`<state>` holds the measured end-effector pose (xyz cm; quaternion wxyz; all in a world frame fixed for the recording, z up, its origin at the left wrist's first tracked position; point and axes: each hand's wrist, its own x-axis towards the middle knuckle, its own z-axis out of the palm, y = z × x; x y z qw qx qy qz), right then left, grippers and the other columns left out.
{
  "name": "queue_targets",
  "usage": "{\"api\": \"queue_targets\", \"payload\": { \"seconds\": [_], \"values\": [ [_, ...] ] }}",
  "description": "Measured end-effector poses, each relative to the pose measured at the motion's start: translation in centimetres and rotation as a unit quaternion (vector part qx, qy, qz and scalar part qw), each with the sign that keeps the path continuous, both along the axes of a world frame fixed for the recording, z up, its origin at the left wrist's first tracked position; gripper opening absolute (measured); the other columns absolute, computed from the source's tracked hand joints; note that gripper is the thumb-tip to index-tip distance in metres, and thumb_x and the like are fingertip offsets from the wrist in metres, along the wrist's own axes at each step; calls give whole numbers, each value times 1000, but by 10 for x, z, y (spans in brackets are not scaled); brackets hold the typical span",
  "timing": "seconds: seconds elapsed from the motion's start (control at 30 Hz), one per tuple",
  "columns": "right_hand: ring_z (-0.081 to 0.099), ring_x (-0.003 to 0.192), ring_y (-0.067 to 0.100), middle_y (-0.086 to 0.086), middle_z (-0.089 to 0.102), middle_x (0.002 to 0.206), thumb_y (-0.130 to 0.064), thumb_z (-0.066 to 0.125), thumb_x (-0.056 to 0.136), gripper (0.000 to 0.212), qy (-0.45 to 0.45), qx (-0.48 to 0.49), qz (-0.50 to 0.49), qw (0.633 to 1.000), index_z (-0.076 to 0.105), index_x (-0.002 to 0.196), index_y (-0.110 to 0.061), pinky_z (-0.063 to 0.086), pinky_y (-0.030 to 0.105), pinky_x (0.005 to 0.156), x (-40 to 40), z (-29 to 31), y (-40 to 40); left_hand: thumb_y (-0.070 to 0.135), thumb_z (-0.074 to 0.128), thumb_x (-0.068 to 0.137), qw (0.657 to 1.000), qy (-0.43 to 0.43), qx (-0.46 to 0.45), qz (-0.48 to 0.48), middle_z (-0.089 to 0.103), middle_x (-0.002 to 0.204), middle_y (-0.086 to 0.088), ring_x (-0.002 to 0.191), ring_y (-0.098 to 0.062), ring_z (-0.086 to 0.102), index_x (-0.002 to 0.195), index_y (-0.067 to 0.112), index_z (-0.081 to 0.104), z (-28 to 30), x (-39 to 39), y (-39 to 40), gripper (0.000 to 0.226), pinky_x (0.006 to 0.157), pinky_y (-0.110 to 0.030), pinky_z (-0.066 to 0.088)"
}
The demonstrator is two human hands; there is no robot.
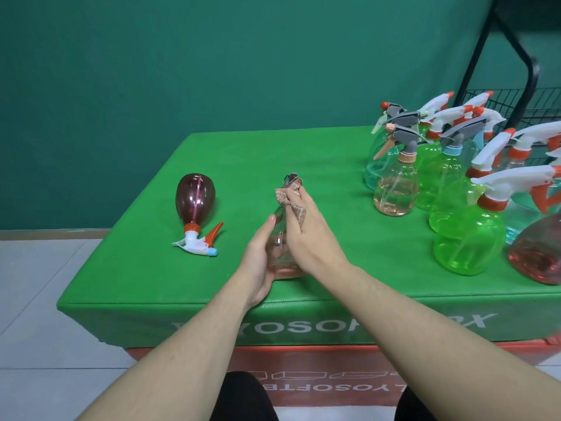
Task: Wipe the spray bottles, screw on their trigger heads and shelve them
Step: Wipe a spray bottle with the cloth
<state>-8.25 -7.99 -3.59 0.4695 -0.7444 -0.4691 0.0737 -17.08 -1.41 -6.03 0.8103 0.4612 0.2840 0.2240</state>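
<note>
A clear spray bottle (pixel 280 241) stands upright near the front middle of the green table (pixel 230 159). My left hand (pixel 260 256) holds its body from the left side. My right hand (pixel 306 229) grips a brown cloth (pixel 292 199) and presses it against the bottle's neck. A grey trigger head (pixel 290 178) shows just above the cloth. A dark red bottle (pixel 195 198) with a white and orange trigger head (pixel 198 240) lies on its side at the left.
Several spray bottles with trigger heads, green (pixel 466 238), teal (pixel 378 159), pink (pixel 394 189) and red (pixel 538 253), crowd the table's right side. A black wire shelf rack (pixel 516 104) stands behind them at the right. The table's front edge is near my arms.
</note>
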Motion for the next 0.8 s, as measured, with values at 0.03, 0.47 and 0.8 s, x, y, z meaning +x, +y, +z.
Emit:
{"api": "queue_targets", "payload": {
  "seconds": [0.03, 0.47, 0.8],
  "values": [
    [15, 153, 8, -3, 21, 167, -28, 34, 108, 48, -7, 3, 1, 1000, 37, 155, -22, 4, 16, 119, -1, -2, -1, 48, 44, 106, 1000, 4, 5, 2, 72, 123, -19, 86, -29, 74, 127, 24, 69, -1, 0, 0, 40, 67, -45, 63],
    [-4, 156, 16, -1, 7, 170, -27, 31, 103, 60, -152, -10, 59, 987, 19, 161, -19, 10, 46, 127, -15, -46, -46, 57, 43, 105, 996, 30, 61, 63, 76, 120, -7, 104, -26, 75, 137, 22, 61, -10, 6, 1, 51, 68, -36, 62],
    [-9, 156, 15, -1, 1, 170, -38, 31, 101, 65, -210, -61, 64, 974, 14, 162, -22, 6, 42, 127, -27, -57, -72, 44, 62, 99, 996, -6, 50, 70, 77, 113, -9, 96, -24, 74, 131, 13, 59, -10, 5, 0, 45, 88, -42, 60]
  ]
}}
